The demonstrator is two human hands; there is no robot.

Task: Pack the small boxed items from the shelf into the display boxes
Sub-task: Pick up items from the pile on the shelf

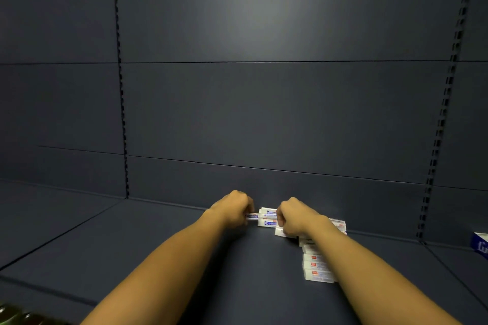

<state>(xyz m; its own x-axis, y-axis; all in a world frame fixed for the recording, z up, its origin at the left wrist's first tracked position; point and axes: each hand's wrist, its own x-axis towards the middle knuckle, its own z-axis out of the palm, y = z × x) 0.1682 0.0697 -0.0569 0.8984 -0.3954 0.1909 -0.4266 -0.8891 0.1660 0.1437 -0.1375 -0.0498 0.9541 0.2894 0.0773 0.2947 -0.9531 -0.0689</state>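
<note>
Several small white boxed items with blue and red print lie on the dark shelf (132, 258) near its back wall. One cluster (267, 216) sits between my hands. My left hand (233, 210) is closed on the left end of one small box (252, 216) from that cluster. My right hand (293, 219) grips a white box (279, 232) at the cluster's right side. A row of the same boxes (317, 268) runs toward me under my right forearm, and more boxes (339, 224) lie behind that wrist. No display box is clearly in view.
The shelf's back panel (264, 113) rises right behind the boxes, with slotted uprights on the left (121, 87) and right (443, 113). A blue and white carton (480, 244) shows at the right edge. Dark greenish objects (15, 316) sit at the bottom left corner.
</note>
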